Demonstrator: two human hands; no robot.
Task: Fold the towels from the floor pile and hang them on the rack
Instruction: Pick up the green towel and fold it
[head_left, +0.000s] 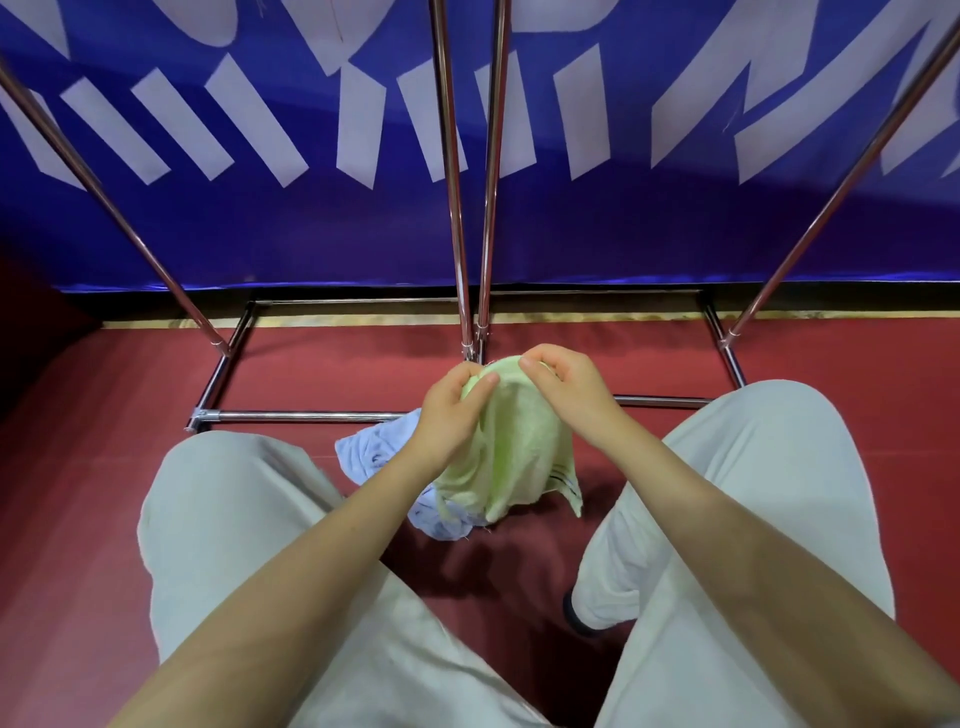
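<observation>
A light green towel (514, 447) hangs bunched between my hands, lifted off the red floor. My left hand (452, 410) pinches its top edge on the left, and my right hand (561, 384) pinches the top edge on the right, close together. The towel's lower end with dark stripes droops toward the floor. A pale blue towel (374, 452) lies crumpled on the floor beneath and to the left, partly hidden by my left wrist and the green towel. The chrome rack (467, 218) stands just ahead, its uprights rising out of view.
The rack's base bars (291, 415) form a rectangle on the red floor (104, 395). A blue banner with white shapes (260, 218) hangs behind the rack. My knees in light grey trousers (234, 519) flank the towels, and a dark shoe (574, 613) shows at the lower right.
</observation>
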